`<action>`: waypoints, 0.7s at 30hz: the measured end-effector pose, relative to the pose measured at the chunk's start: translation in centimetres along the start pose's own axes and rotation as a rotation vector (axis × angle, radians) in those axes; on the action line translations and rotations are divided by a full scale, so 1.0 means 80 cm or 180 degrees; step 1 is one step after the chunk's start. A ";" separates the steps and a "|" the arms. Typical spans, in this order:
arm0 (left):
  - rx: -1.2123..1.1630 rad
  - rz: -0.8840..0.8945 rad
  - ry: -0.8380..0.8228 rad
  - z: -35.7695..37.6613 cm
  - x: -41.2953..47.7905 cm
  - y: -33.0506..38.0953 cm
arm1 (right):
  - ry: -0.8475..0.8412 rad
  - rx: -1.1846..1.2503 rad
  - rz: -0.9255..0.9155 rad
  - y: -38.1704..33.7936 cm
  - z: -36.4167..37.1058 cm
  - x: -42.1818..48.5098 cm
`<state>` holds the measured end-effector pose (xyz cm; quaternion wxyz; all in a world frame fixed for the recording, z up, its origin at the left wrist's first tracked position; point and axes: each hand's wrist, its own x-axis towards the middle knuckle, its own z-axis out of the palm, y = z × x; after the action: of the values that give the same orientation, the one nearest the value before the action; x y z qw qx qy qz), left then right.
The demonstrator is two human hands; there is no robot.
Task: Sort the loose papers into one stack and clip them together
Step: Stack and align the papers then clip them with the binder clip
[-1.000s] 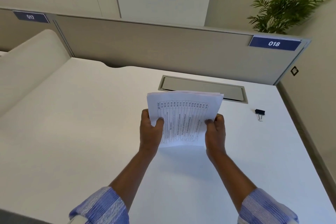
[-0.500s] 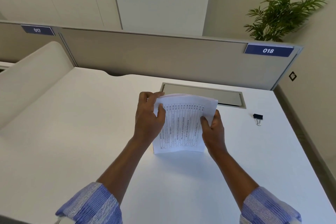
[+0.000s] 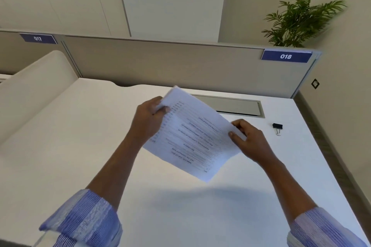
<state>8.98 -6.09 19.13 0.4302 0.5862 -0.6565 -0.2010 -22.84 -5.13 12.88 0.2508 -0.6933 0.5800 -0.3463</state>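
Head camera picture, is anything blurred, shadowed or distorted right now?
Head view: the papers, the left hand and the right hand are motion-blurred, and the print is unreadable; the clip is sharper; a soft shadow lies on the desk under the papers; the light is even, with no glare; wide-angle perspective makes the ends of the divider lean.
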 end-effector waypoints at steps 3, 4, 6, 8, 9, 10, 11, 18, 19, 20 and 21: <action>-0.0529 -0.0604 0.0025 -0.007 -0.018 -0.041 | -0.0002 0.0906 0.0734 0.029 0.001 -0.017; -0.0822 -0.0772 0.0047 -0.004 -0.026 -0.052 | 0.0051 0.1339 0.0925 0.033 0.009 -0.023; -0.1391 -0.1048 0.0152 0.011 -0.044 -0.070 | 0.0125 0.1940 0.1134 0.033 0.029 -0.033; -0.1747 -0.1259 0.0213 0.030 -0.061 -0.083 | 0.0205 0.2167 0.1269 0.026 0.052 -0.042; -0.1857 -0.1340 0.0220 0.039 -0.068 -0.088 | 0.0330 0.2192 0.1329 0.023 0.060 -0.046; -0.1920 -0.1403 0.0237 0.046 -0.073 -0.092 | 0.0487 0.2167 0.1377 0.022 0.067 -0.047; -0.1942 -0.1443 0.0264 0.051 -0.076 -0.096 | 0.0612 0.2129 0.1406 0.021 0.071 -0.048; -0.1736 -0.1221 0.0486 0.069 -0.076 -0.103 | 0.1127 0.1733 0.1172 0.025 0.084 -0.042; -0.1712 -0.1220 0.0509 0.073 -0.077 -0.107 | 0.1188 0.1755 0.1196 0.029 0.090 -0.042; -0.1686 -0.1238 0.0523 0.078 -0.079 -0.113 | 0.1237 0.1773 0.1240 0.034 0.097 -0.044; -0.1657 -0.1273 0.0531 0.083 -0.082 -0.119 | 0.1277 0.1783 0.1282 0.039 0.104 -0.047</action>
<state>8.92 -3.70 6.02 0.5697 0.5883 -0.4177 -0.3936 -18.70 -2.56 4.53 0.3747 -0.3891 0.6250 -0.5635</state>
